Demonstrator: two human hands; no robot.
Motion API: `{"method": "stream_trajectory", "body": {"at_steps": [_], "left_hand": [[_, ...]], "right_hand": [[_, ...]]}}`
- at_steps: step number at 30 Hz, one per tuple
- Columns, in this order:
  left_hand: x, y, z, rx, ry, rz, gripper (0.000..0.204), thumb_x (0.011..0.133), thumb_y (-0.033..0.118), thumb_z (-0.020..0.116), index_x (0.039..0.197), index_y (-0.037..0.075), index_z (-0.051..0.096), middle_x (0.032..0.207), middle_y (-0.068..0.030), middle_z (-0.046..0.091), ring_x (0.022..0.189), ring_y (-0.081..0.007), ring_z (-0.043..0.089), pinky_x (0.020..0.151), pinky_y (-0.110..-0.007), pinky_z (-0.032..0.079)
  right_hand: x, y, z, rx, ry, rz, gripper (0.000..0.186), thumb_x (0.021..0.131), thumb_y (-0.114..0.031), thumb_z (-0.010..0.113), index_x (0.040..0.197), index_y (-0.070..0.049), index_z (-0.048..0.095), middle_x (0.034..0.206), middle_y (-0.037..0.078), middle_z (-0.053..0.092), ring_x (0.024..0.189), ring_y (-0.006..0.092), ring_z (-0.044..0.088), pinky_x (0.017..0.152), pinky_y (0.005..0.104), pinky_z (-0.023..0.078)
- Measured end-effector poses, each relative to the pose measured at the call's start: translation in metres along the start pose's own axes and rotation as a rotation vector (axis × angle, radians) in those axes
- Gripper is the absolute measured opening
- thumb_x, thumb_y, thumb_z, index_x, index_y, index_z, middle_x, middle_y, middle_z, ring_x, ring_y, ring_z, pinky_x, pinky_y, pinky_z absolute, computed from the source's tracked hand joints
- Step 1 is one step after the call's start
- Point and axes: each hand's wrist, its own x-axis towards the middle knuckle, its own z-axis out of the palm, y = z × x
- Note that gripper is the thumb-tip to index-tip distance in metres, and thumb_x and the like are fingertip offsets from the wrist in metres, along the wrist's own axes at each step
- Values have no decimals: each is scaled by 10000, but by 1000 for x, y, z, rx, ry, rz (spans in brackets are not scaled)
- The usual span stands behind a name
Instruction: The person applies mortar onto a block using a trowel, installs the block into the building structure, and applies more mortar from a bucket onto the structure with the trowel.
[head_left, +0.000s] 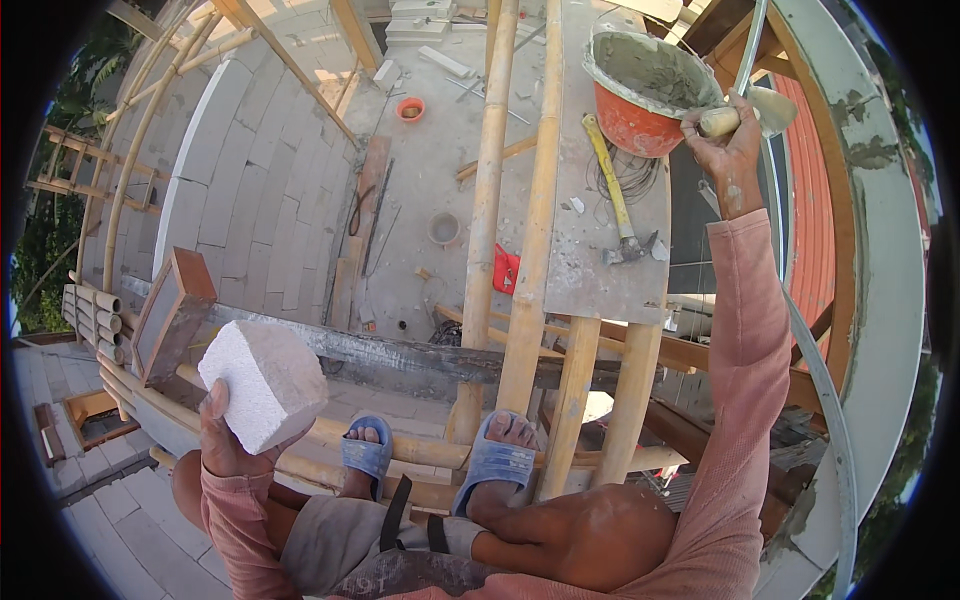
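Observation:
My left hand (229,437) grips a pale, rough-surfaced lightweight block (267,380), with my thumb along its left side. At the upper right, my right hand (730,152) is closed on the wooden handle of a trowel (776,109), beside the rim of an orange bucket (634,126) holding wet grey mortar. The bucket stands on a dusty board (598,281), where a yellow-handled hammer (613,180) and a coil of wire (650,185) also lie.
I am perched on bamboo poles (525,330) in blue sandals (497,465) above a concrete floor (410,170) with small buckets and offcuts. A block wall (235,170) is at left; a wooden box (170,315) sits near my left hand. A pale beam (880,240) runs along the right.

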Motion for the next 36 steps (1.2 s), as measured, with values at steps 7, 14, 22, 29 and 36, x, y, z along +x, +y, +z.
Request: {"method": "stream_trajectory", "body": {"at_steps": [7,14,22,29,36], "left_hand": [[29,-2,6,-40,-122,30,836,895,450,675,1520,33,309,1415,-219,509,1251,-401,587,974,-559,565],[113,-7,58,376,-143,39,796,895,366,706,1519,98,291,1316,-143,528,1160,-278,616,935,-459,563],[160,-57,94,550,-22,482,1086,756,329,883,1507,-44,192,1324,-290,480,1179,-367,597,938,-455,549],[151,-60,98,176,-246,160,983,809,401,804,1523,39,234,1379,-229,484,1238,-348,573,971,-511,522],[110,-45,113,-293,-593,-194,826,891,624,575,1541,175,335,1502,-140,459,1367,-370,477,1050,-618,420]], "right_hand": [[-74,-2,-79,-442,-71,130,321,890,-189,731,1132,-111,535,1077,46,564,977,181,556,776,357,503],[-105,-16,-68,-809,-62,266,489,833,-358,811,1138,-116,515,1065,39,507,1036,225,556,914,371,530],[-138,-89,-29,-2065,-144,-237,515,847,-411,770,1079,43,694,585,5,506,489,131,498,497,347,431],[-127,-51,10,-2770,-203,-744,375,871,-315,750,1007,29,693,854,210,714,743,338,716,667,450,542],[-95,-3,35,-2949,-202,-737,224,811,-148,703,989,-20,750,1037,191,744,957,372,732,815,471,589]]}}
